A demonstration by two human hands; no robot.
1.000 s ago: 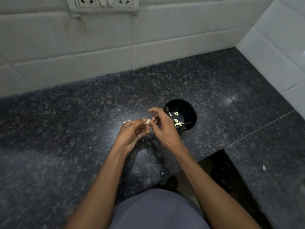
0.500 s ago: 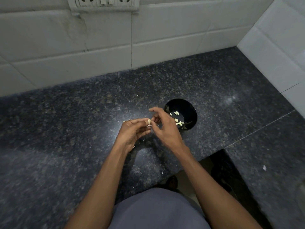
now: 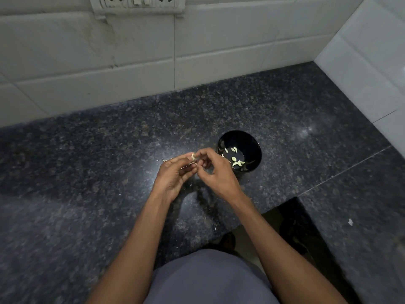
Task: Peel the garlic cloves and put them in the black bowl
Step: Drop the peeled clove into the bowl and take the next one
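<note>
granite counter (image 3: 109, 172): dark, speckled, fills the middle of the frame
black bowl (image 3: 252, 139): right of centre, several peeled cloves (image 3: 237, 163) inside
garlic clove (image 3: 193, 156): at centre frame, just left of the bowl, held above the counter
left hand (image 3: 173, 176): fingertips pinch the clove
right hand (image 3: 215, 174): thumb and forefinger pinch its skin
step: peeling, by my reading
next: strip the skin, then carry the clove right and drop it in the bowl

No legible text anywhere.

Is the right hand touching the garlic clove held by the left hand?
Touching. The head view shows the right hand's fingertips pinching the garlic clove, which the left hand also holds.
</note>
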